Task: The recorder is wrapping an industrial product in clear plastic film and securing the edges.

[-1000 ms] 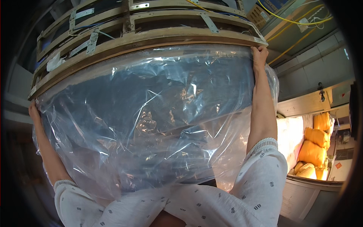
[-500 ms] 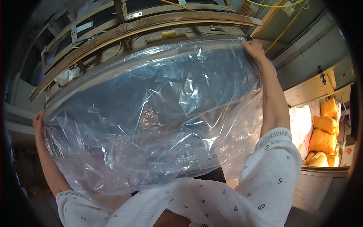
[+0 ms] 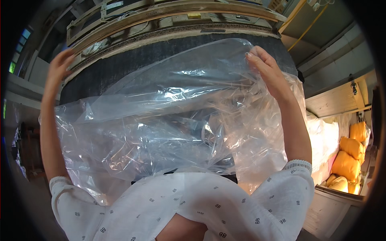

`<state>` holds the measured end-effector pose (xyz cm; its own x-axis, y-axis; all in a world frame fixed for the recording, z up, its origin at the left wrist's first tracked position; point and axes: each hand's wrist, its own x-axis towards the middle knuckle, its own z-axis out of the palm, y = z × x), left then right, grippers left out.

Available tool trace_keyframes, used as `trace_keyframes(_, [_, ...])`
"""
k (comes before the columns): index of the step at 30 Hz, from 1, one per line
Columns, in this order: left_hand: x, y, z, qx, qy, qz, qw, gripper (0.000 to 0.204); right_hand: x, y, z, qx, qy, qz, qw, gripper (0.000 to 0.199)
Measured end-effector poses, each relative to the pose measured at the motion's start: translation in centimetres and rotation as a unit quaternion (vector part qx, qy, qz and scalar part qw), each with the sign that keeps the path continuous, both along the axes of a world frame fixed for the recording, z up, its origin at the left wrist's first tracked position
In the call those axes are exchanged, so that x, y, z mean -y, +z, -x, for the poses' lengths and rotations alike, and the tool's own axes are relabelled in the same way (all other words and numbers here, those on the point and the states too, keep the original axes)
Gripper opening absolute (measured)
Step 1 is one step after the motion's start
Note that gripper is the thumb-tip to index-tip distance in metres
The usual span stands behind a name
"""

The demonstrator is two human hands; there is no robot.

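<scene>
Your clear plastic sheet [image 3: 177, 132] billows across the whole front, filling the room between both arms and masking what lies behind it. Above it the dark round drum [image 3: 161, 56] and its wooden rim [image 3: 173, 16] wall off the top. Your left hand [image 3: 60, 66] has open air at the drum's left edge; your right hand [image 3: 267, 68] is pressed into the sheet. Yellow sacks [image 3: 354, 156] crowd the far right.
</scene>
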<state>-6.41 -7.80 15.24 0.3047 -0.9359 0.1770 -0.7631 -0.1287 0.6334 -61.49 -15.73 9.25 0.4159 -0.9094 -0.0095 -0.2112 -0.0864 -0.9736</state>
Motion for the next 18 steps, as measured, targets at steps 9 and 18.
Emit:
trace_keyframes(9, [3.9, -7.0, 32.7, -0.301, -0.279, 0.027, 0.911, 0.019, -1.4, 2.9, 5.2, -0.003, 0.049, 0.219, 0.975, 0.018])
trace_keyframes(18, [-2.4, -14.5, 4.7, -0.059, 0.022, 0.049, 0.997, 0.028, -9.9, -17.2, 19.6, -0.561, 0.261, -0.093, 0.78, 0.023])
